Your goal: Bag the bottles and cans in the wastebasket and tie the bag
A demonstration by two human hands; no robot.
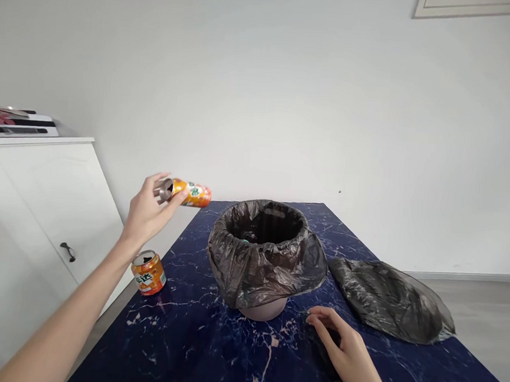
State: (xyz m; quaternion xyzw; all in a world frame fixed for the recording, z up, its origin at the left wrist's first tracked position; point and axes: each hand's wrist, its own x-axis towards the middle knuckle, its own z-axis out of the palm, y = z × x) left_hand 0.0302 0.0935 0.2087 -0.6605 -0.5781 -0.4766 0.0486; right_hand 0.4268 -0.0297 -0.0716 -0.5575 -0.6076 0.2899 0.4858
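My left hand [150, 203] is closed around an orange soda can [195, 194], tipped on its side in the air left of the bin. The can's opened top faces left. Below my left forearm, a second orange can [149, 274] stands upright on the table, its lid open. A small bin [265, 309] lined with a black trash bag [258, 268] stands in the middle of the table. Little shows inside it apart from a bit of green. Beside the bin's front right, my right hand [338, 339] rests on the table, fingertips together, with nothing visible in them.
The blue marbled table [207, 352] ends near the wall. A loose black trash bag [394, 299] lies flat to the right of the bin. At left stands a white cabinet [38, 197] with a black-and-white item [25, 129] on top.
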